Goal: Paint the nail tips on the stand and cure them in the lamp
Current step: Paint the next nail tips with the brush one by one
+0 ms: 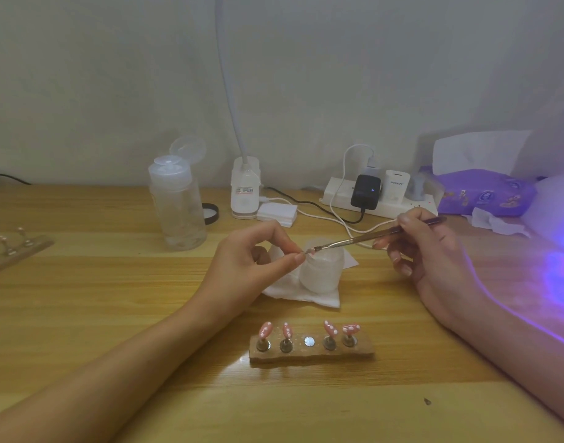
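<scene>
Left hand (248,254) is raised above the table (114,282), thumb and forefinger pinched together on a small nail tip (310,250) while the other fingers curl loosely behind. Right hand (434,254) grips a thin metal-handled brush (370,236) like a pen, fingers curled round its shaft. The brush slants down to the left and its bristle end meets the pinched nail tip.

Just behind and below that meeting point sits a small frosted jar (320,273) on a white tissue (306,297).

Nearer the person, between the two forearms, lies the stand (311,354) — a low brown strip with a row of five round metal seats. Four seats carry pink nail tips with white dots (265,329), two on the left and two on the right. The middle seat (309,341) is bare and shiny.

At the right edge of the view the curing lamp (558,206) glows purple, throwing violet light on the table and along the right forearm.

Along the wall stand a clear bottle (178,212) with its flip cap open, a white desk light base (245,193), a small stack of white pads (277,214), a power strip (338,195) with plugs and cables, and a purple tissue pack (485,190). Far left, well apart from the work, lies a second stand (18,247) — blurred, its holders hard to make out.
</scene>
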{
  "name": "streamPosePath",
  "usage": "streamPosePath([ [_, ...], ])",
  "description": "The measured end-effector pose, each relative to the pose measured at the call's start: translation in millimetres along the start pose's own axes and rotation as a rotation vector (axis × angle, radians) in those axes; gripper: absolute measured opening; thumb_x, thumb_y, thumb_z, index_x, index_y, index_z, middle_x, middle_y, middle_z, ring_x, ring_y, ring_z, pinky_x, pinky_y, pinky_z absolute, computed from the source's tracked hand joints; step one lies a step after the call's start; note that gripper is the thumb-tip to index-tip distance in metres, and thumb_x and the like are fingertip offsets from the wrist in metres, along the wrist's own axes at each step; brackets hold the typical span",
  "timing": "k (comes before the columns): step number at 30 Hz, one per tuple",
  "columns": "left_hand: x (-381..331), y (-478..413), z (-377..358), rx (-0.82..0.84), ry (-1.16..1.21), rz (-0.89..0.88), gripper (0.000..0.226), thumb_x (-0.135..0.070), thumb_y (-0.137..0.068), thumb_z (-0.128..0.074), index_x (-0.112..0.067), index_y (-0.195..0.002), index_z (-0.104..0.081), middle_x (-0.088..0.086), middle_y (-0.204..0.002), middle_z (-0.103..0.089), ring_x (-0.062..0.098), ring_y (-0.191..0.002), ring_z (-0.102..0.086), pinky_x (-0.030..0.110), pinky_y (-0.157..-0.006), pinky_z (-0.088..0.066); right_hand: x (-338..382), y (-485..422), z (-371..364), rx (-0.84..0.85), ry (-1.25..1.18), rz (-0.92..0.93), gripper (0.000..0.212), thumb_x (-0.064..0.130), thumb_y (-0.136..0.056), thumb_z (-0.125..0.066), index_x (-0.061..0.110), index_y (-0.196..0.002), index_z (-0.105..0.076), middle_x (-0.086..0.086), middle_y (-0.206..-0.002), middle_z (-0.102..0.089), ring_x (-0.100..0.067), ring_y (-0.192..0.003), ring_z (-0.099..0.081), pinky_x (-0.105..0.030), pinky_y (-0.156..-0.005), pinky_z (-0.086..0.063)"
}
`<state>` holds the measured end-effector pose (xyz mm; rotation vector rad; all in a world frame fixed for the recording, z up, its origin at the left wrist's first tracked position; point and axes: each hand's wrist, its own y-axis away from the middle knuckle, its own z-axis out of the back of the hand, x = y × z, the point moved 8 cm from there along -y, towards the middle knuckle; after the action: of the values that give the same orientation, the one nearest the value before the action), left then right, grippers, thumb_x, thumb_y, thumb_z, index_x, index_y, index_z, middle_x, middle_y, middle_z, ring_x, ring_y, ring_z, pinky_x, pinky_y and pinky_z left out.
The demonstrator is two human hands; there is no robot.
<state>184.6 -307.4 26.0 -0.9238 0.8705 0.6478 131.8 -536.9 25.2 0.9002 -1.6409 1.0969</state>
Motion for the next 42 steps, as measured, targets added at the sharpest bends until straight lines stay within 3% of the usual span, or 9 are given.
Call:
streamPosePath([
  [4,0.7,0.0,0.5,-0.007,-0.008,0.012,0.009,-0.020,-0.083,-0.078,-0.016,-0.080,-0.070,-0.011,-0.085,-0.072,0.008,-0.051,-0.042,0.019,-0.050,-0.040,3.0,1.1,-5.8,0.049,0.007,0.032,0.038,0.018,-0.103,-0.046,0.027,-0.068,-0.059,-0.011,-0.073,-0.071,-0.011,-0.051,-0.052,-0.017,-0.042,-0.037],
  [8,0.3,-0.6,-0.4,-0.007,-0.007,0.018,0.010,-0.021,-0.082,-0.079,-0.017,-0.079,-0.071,-0.012,-0.084,-0.072,0.007,-0.050,-0.043,0.016,-0.049,-0.039,0.7,0.3,1.2,-0.011,0.001,0.005,0.028,0.018,-0.102,-0.047,0.019,-0.075,-0.054,-0.011,-0.072,-0.072,-0.010,-0.050,-0.052,-0.017,-0.042,-0.036],
  [13,2.4,-0.5,0.4,-0.012,-0.013,0.035,0.011,-0.022,-0.081,-0.080,-0.015,-0.080,-0.071,-0.012,-0.084,-0.072,0.010,-0.051,-0.044,0.018,-0.050,-0.040,1.6,0.7,-4.7,0.037,0.020,0.021,0.026,0.020,-0.101,-0.048,0.020,-0.076,-0.055,-0.011,-0.074,-0.072,-0.011,-0.051,-0.052,-0.017,-0.042,-0.036],
  [17,1.3,-0.3,-0.5,-0.011,-0.001,0.035,0.018,-0.031,-0.077,-0.080,-0.016,-0.079,-0.071,-0.010,-0.083,-0.073,0.003,-0.049,-0.044,0.013,-0.049,-0.038,0.5,-0.4,1.6,-0.010,-0.005,0.011,0.028,0.018,-0.103,-0.047,0.019,-0.076,-0.053,-0.010,-0.073,-0.072,-0.010,-0.051,-0.052,-0.017,-0.042,-0.036],
  [27,1.3,-0.8,-1.2,-0.013,0.006,0.047,0.012,-0.022,-0.079,-0.081,-0.018,-0.076,-0.070,-0.006,-0.083,-0.073,-0.006,-0.053,-0.054,0.008,-0.047,-0.038,4.6,1.7,-4.6,0.030,0.007,0.041,0.032,0.018,-0.103,-0.046,0.023,-0.072,-0.055,-0.012,-0.075,-0.072,-0.011,-0.052,-0.052,-0.017,-0.042,-0.036],
  [33,2.8,-1.1,-2.1,-0.003,0.044,0.064,0.020,-0.039,-0.071,-0.079,-0.021,-0.075,-0.071,-0.007,-0.078,-0.073,-0.003,-0.048,-0.047,0.009,-0.047,-0.037,5.3,1.7,1.1,-0.023,0.002,0.044,0.028,0.016,-0.103,-0.046,0.019,-0.075,-0.050,-0.010,-0.071,-0.072,-0.008,-0.049,-0.049,-0.016,-0.040,-0.033],
  [42,3.3,-1.4,-2.2,0.004,0.035,0.052,0.019,-0.039,-0.071,-0.079,-0.023,-0.075,-0.071,-0.007,-0.079,-0.073,0.003,-0.050,-0.044,0.012,-0.048,-0.037,8.2,2.0,-3.3,0.018,0.011,0.084,0.029,0.022,-0.099,-0.050,0.025,-0.071,-0.053,-0.012,-0.074,-0.073,-0.009,-0.050,-0.049,-0.016,-0.040,-0.033],
])
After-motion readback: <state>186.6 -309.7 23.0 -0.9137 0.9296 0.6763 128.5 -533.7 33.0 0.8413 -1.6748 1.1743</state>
